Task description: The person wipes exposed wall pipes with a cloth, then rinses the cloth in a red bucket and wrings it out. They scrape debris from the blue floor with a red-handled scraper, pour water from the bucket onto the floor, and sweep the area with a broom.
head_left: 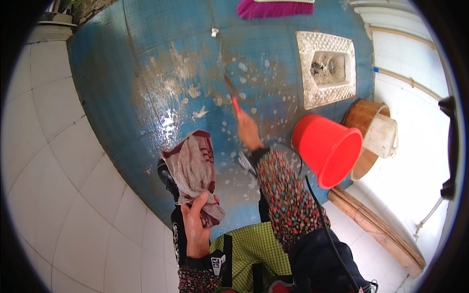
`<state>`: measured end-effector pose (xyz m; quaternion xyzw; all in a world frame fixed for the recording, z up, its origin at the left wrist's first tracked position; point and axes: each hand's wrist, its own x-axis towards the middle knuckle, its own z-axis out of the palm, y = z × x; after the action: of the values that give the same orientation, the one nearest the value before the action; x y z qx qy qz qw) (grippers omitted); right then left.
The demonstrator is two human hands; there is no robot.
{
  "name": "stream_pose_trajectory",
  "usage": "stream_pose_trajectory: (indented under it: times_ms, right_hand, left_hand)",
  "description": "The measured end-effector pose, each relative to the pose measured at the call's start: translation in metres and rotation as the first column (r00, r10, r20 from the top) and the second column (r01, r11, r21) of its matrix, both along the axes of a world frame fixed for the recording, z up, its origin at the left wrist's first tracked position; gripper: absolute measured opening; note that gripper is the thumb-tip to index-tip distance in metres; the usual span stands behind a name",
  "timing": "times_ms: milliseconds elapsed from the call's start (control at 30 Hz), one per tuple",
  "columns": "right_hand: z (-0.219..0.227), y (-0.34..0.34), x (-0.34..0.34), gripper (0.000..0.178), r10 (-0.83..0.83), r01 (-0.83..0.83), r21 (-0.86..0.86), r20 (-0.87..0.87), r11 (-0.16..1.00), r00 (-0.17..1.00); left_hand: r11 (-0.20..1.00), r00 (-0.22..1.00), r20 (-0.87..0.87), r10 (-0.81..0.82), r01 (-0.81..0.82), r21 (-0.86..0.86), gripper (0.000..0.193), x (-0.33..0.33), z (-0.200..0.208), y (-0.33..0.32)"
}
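My left hand [196, 229] is closed around a grey towel [191, 163] with maroon edges, which hangs up and away from my fingers above the blue floor. My right hand [249, 131] reaches forward, gripping a thin tool with a red handle [236, 104]. Its slim brownish far end points at the wet, stained part of the blue floor [195, 73]; whether the tip touches the floor I cannot tell. Pale spots and scraps lie around it.
A red bucket [322, 146] stands right of my right forearm, beside a wooden tub [359, 115] and a whitish container [381, 136]. Beyond is a squat toilet [303, 68]. A purple broom [273, 9] is at the far edge. Wooden boards [376, 229] lie at right; white tiles [53, 146] line the left.
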<state>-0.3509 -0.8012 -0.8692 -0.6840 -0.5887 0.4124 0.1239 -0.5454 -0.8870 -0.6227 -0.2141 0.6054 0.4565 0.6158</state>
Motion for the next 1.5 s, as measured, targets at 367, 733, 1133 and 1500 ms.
stream_pose_trajectory:
  times_ms: [367, 733, 1133, 1500]
  right_hand:
    - [0.000, 0.017, -0.009, 0.040, 0.018, -0.012, -0.159, 0.037, 0.987, 0.999]
    - [-0.006, 0.026, -0.019, 0.038, 0.041, -0.032, -0.166, 0.051, 0.986, 0.998]
    - [-0.005, 0.021, -0.025, 0.034, 0.067, -0.065, -0.095, 0.020, 0.993, 0.998]
    - [-0.009, 0.008, -0.019, 0.039, 0.002, -0.003, -0.153, -0.007, 0.988, 1.000]
  left_hand:
    - [0.999, 1.000, -0.020, -0.013, 0.012, -0.053, 0.040, -0.001, 0.001, 0.002]
    - [0.997, 0.997, -0.059, 0.044, -0.048, -0.065, 0.040, 0.001, -0.004, -0.003]
    - [0.998, 0.997, -0.073, -0.007, 0.002, -0.062, 0.038, 0.002, 0.000, 0.001]
    - [0.997, 0.999, -0.008, 0.052, -0.053, -0.062, 0.037, -0.002, 0.002, 0.004]
